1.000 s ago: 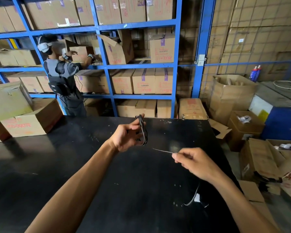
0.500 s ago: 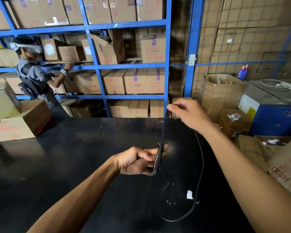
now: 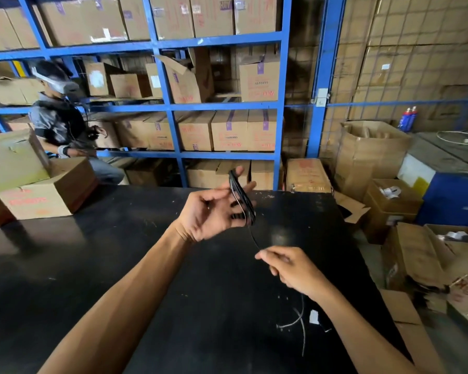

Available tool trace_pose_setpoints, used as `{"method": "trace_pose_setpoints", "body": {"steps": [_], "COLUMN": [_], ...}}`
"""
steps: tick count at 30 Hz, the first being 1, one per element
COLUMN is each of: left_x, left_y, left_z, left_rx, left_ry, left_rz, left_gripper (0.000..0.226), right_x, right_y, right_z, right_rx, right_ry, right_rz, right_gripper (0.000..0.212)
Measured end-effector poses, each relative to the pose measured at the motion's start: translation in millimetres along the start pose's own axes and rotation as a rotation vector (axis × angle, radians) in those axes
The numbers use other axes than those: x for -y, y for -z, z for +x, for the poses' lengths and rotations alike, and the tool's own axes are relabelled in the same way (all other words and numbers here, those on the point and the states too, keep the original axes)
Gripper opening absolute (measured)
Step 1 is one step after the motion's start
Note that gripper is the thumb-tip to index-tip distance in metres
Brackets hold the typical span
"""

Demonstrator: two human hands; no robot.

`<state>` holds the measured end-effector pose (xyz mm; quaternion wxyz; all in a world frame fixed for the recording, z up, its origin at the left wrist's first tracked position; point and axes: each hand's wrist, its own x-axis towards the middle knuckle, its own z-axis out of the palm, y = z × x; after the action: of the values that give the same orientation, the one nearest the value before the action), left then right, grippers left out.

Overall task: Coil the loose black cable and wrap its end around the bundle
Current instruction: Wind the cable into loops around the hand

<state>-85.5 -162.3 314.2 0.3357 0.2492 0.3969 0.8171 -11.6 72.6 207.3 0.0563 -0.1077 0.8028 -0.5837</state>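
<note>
A thin black cable is partly coiled into a narrow bundle (image 3: 241,195) looped over the spread fingers of my left hand (image 3: 211,211), held above the black table (image 3: 92,265). From the bundle's lower end a single strand (image 3: 253,238) runs down to my right hand (image 3: 289,268), which pinches it between thumb and fingers. The cable's loose tail (image 3: 303,325) trails from under my right wrist onto the table, next to a small white tag (image 3: 313,317).
Blue shelving (image 3: 281,103) stacked with cardboard boxes fills the back. A person (image 3: 62,122) in a headset crouches at the far left behind boxes (image 3: 38,195) on the table's corner. Open cartons (image 3: 389,206) and a blue bin (image 3: 449,190) crowd the floor on the right.
My right hand came down from high behind the bundle to low in front of it, carrying the strand. My left hand rose and opened its fingers. The person at the shelves crouched lower.
</note>
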Motion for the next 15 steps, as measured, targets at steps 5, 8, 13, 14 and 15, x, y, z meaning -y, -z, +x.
{"method": "trace_pose_setpoints", "body": {"steps": [5,8,13,14,15], "left_x": [5.3,20.7,43.2,46.3,49.5], "left_y": [32.9,43.4,34.4,30.4,26.2], "left_z": [-1.4,-4.5,-6.7,-7.2,-7.6], "left_rx": [-0.299,-0.365,-0.309,-0.294,-0.283], "left_ry": [-0.011,0.077,0.270,0.315,0.366], "left_rz": [0.011,0.087,0.252,0.305,0.384], "left_gripper": [0.053,0.054,0.057,0.058,0.059], "right_x": [19.9,51.1,98.4,105.3,111.5], "right_y": [12.6,31.2,56.2,60.4,64.8], "right_z": [-20.8,-21.8,-11.0,-7.3,-3.6], "right_rx": [0.000,-0.004,0.003,0.000,-0.013], "right_ry": [0.063,0.053,0.027,0.036,0.051], "right_rz": [-0.180,-0.276,-0.421,-0.430,-0.430], "right_gripper": [0.022,0.021,0.009,0.007,0.005]}}
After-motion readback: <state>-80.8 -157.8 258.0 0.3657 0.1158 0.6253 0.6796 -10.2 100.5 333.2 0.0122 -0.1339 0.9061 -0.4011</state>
